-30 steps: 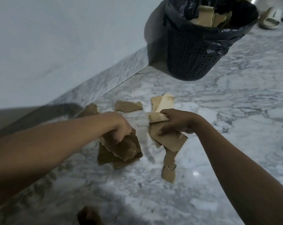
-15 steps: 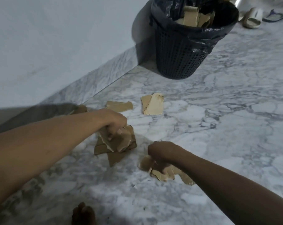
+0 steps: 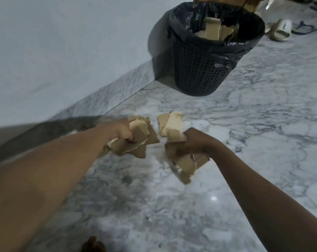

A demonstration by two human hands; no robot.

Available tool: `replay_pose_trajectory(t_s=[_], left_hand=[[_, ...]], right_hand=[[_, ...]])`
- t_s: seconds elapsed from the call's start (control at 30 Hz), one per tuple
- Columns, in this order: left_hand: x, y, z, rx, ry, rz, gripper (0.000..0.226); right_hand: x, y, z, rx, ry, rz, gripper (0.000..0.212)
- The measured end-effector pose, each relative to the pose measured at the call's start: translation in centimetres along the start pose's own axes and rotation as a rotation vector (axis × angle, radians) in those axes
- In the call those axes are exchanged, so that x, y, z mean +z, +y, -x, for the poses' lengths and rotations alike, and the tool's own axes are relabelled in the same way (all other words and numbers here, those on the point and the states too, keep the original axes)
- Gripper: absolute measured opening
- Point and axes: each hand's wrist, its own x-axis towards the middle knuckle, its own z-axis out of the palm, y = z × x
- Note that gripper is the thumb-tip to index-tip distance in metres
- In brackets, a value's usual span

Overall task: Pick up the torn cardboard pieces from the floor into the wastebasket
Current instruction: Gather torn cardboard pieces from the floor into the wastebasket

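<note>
Now, hands: left hand [image 3: 120, 130] and right hand [image 3: 195, 140] are each clutching a cardboard bundle.
Remaining: loose pieces [image 3: 171, 121] are lying just beyond the right hand, toward the wastebasket [image 3: 201, 70].

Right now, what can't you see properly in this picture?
All in the head view:
- How full the wastebasket is: its black liner and the top cardboard hide the rest.
- How many pieces the left hand holds: they overlap.
- The right hand bundle: motion blur smears its edges.
- Whether the pale piece on the floor is already gripped: the right hand covers its near end.
- The sandal: small, far.
</note>
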Motion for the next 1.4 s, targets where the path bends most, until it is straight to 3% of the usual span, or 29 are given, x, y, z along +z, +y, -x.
replay_pose_trajectory(t_s=[0.1,0.23,0.27,0.33,0.37,0.43,0.6,0.83,0.9,1.07,1.2,1.3,1.4], left_hand=[[0.4,-0.2,-0.1,-0.048,0.006,0.054,0.063],[1.1,-0.2,-0.5,-0.063,0.062,0.038,0.072],[1.3,-0.2,-0.6,-0.069,0.077,0.037,0.083],[1.5,-0.5,-0.8,-0.065,0.082,0.033,0.098],[1.5,-0.5,-0.9,-0.053,0.085,0.030,0.100],[1.5,-0.5,-0.8,-0.020,0.115,0.010,0.096],[1.7,-0.3,-1.4,0.017,0.132,0.018,0.078],[1.0,0.6,-1.6,-0.015,0.074,-0.034,0.067],[1.0,0.8,-1.8,-0.028,0.065,-0.049,0.068],[0.6,0.0,-1.2,-0.045,0.067,-0.068,0.074],[-2.0,-1.9,-1.1,0.050,0.070,0.340,0.050],[-4.8,-5.5,0.5,0.024,-0.013,0.649,0.043],[-5.7,-10.2,2.1,-0.076,-0.193,0.577,0.046]], right_hand=[[-0.7,-0.3,-2.1,0.156,0.222,-0.626,0.025],[0.8,-0.8,-7.0,0.368,0.346,-1.039,0.047],[1.2,-1.0,-8.1,0.399,0.416,-0.986,0.048],[2.0,-1.0,-9.5,0.456,0.523,-0.587,0.057],[2.4,-1.1,-9.9,0.484,0.539,-0.398,0.060],[2.9,-1.1,-10.4,0.505,0.528,-0.295,0.057],[2.8,-0.6,-10.6,0.434,0.519,-0.439,0.045],[3.8,0.6,-8.5,0.146,0.678,-0.726,0.060],[3.4,1.1,-7.9,0.171,0.701,-0.922,0.064],[2.8,2.0,-7.2,0.241,0.605,-1.273,0.043],[2.8,1.0,-7.7,0.197,0.531,-1.312,0.040],[4.0,-0.9,-8.4,0.179,0.430,-1.343,0.042],[5.6,-2.9,-9.4,0.166,0.358,-1.306,0.042]])
